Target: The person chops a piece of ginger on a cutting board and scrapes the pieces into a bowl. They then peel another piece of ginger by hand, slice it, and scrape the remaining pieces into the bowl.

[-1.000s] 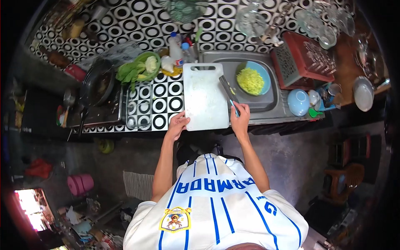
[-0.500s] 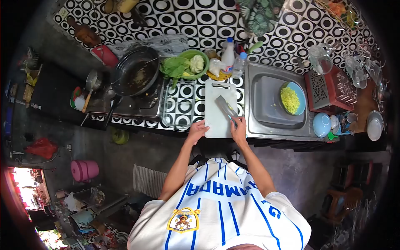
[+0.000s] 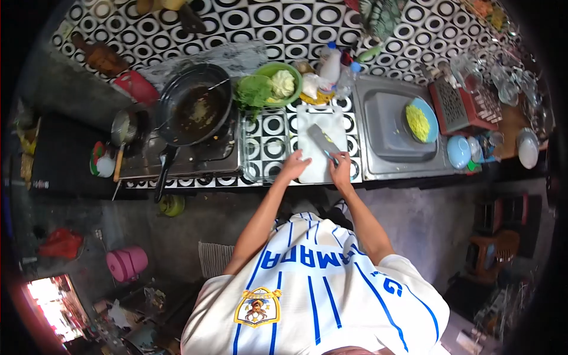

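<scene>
Fingers of the right hand [image 3: 341, 170] grip the knife [image 3: 326, 142], its blade slanting up-left over the cutting board [image 3: 319, 124]; left hand [image 3: 294, 168], fingers spread, presses the board's near-left edge.

A white rectangular cutting board [image 3: 319, 145] is laid flat on the black-and-white patterned counter, its far end bearing a handle slot, its near edge at the counter front. A cleaver [image 3: 327, 142] with a broad grey blade is lying diagonally across the board surface, handle pointed toward the near right corner (the handle is a light blue). A few yellow scraps are seen on the blade.
</scene>
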A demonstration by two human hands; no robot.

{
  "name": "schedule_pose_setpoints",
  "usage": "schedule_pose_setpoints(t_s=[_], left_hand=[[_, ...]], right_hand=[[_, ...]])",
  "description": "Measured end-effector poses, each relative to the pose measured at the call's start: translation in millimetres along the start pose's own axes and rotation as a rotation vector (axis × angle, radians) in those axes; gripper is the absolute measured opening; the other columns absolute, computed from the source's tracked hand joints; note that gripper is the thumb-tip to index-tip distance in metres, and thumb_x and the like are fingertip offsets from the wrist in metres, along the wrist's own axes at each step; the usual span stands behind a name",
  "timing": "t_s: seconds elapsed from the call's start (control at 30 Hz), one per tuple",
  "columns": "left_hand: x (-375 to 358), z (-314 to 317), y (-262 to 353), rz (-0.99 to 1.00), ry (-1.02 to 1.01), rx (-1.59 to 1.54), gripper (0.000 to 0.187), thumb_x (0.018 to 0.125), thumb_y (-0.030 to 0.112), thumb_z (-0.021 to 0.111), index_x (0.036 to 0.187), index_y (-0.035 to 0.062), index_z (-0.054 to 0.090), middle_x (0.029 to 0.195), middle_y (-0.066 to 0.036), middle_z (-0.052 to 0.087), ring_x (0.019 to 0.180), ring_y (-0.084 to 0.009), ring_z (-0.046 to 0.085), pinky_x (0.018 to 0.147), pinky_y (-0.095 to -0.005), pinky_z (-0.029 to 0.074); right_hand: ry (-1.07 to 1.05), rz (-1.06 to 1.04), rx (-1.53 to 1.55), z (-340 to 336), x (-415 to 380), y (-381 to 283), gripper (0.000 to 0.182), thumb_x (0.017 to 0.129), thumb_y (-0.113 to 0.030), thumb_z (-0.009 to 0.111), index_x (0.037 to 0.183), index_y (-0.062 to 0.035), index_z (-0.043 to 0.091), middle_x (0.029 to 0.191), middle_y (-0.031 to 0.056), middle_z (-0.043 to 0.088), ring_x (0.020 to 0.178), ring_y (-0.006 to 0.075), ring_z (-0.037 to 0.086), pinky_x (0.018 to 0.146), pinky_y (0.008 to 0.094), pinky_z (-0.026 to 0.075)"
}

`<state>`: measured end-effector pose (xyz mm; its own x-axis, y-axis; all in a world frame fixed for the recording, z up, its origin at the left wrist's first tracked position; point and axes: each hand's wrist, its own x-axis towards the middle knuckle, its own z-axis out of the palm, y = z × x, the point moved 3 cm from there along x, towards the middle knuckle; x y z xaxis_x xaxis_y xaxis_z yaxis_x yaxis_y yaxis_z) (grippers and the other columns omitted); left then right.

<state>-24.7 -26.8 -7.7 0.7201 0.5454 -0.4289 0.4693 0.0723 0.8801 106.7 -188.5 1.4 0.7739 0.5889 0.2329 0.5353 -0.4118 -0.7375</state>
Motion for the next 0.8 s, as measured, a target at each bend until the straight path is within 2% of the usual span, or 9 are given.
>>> schedule_pose_setpoints(t_s=[0.07,0.2,0.23,0.27,0.3,0.43,0.57,0.67,0.8], left_hand=[[10,-5,7,0.040,0.075,0.016,0.072,0.086,0.032,0.072,0.140,-0.0068,0.044,0.130,-0.026,0.059,0.113,-0.0298,0.063,0.094,-0.0360,0.050],[29,11,14,-0.016,0.061,-0.302,0.071,0.089,0.032,0.071,0.142,-0.0053,0.042,0.125,-0.019,0.063,0.104,-0.0225,0.064,0.083,-0.0327,0.053],[23,17,30,-0.022,0.085,-0.431,0.059,0.091,0.025,0.069,0.137,-0.0036,0.047,0.119,-0.014,0.065,0.099,-0.0190,0.064,0.079,-0.0316,0.054],[16,17,46,0.027,-0.020,-0.500,0.045,0.093,0.016,0.066,0.131,-0.0018,0.052,0.111,-0.010,0.066,0.097,-0.0166,0.064,0.076,-0.0313,0.055],[18,19,47,0.043,0.020,-0.513,0.041,0.093,0.014,0.065,0.129,-0.0012,0.053,0.110,-0.009,0.066,0.095,-0.0154,0.064,0.074,-0.0302,0.055],[30,30,57,0.081,0.033,-0.517,0.041,0.093,0.012,0.065,0.130,-0.0003,0.053,0.109,-0.008,0.066,0.091,-0.0134,0.064,0.067,-0.0278,0.054],[34,53,111,0.106,0.014,-0.428,0.045,0.093,0.011,0.065,0.134,-0.0001,0.053,0.104,-0.008,0.069,0.082,-0.0122,0.065,0.063,-0.0260,0.051],[50,87,147,0.161,-0.081,-0.355,0.043,0.091,0.013,0.068,0.132,0.0044,0.056,0.103,-0.006,0.071,0.082,-0.0104,0.067,0.062,-0.0228,0.050],[64,148,197,0.192,-0.189,-0.337,0.043,0.090,0.014,0.068,0.131,0.0055,0.057,0.105,-0.006,0.072,0.082,-0.0099,0.067,0.063,-0.0237,0.051]], right_hand=[[0.020,0.007,0.009,1,-1,-8,0.023,0.080,-0.003,0.071,0.103,-0.0029,0.071,0.103,0.0200,0.057,0.099,0.0366,0.058,0.088,0.0407,0.048],[0.060,0.012,0.111,4,-6,-35,0.024,0.078,-0.005,0.075,0.102,-0.0033,0.073,0.102,0.0182,0.057,0.093,0.0328,0.060,0.080,0.0384,0.052],[0.063,-0.011,0.120,2,-4,-45,0.025,0.078,-0.004,0.075,0.102,-0.0034,0.073,0.102,0.0179,0.057,0.092,0.0326,0.061,0.078,0.0382,0.052],[0.064,-0.032,0.130,1,-4,-54,0.025,0.077,-0.003,0.075,0.102,-0.0036,0.074,0.102,0.0176,0.058,0.092,0.0325,0.061,0.077,0.0380,0.052],[0.094,-0.046,0.160,2,-3,-57,0.025,0.078,-0.003,0.076,0.103,-0.0041,0.074,0.100,0.0142,0.058,0.084,0.0241,0.061,0.072,0.0329,0.051],[0.040,0.167,0.374,-21,6,-57,0.025,0.084,-0.009,0.075,0.109,-0.0070,0.074,0.094,0.0059,0.055,0.071,0.0077,0.053,0.063,0.0240,0.047],[-0.131,0.126,0.378,-74,29,-32,0.031,0.092,-0.020,0.067,0.122,-0.0118,0.070,0.089,0.0038,0.056,0.072,0.0093,0.054,0.064,0.0235,0.045],[-0.123,0.084,0.383,-113,52,-2,0.032,0.091,-0.021,0.068,0.123,-0.0135,0.069,0.078,0.0044,0.055,0.064,0.0116,0.050,0.062,0.0269,0.044],[-0.150,0.074,0.418,-174,79,40,0.036,0.094,-0.025,0.065,0.129,-0.0155,0.065,0.077,0.0039,0.054,0.063,0.0111,0.044,0.060,0.0280,0.040]])
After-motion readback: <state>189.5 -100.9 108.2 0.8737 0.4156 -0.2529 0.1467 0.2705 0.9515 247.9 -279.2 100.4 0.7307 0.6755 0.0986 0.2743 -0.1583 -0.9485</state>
